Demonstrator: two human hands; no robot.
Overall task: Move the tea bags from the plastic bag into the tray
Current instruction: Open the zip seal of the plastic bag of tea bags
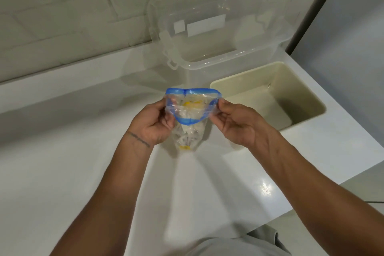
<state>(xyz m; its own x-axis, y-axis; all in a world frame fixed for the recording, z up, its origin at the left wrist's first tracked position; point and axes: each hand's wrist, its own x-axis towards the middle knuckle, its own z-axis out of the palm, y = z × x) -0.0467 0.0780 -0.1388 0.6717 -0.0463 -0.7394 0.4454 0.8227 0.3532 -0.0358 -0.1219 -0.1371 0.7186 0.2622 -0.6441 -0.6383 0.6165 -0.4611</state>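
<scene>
left hand (153,124): pinches one edge of the plastic bag (192,110) mouth | right hand (234,124): pinches the opposite edge, spreading it for access | tea bags (187,137): inside the bag, hanging below both hands | tray (228,82): just beyond the right hand on the counter (83,172), near for transfer

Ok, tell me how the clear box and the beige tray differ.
The clear box is see-through; the beige tray is opaque. The clear box has clips and white labels; the beige tray is plain. The clear box stands back by the wall, the beige tray nearer, at the right. Both are rectangular, open on top, look empty and sit on the white counter.
</scene>
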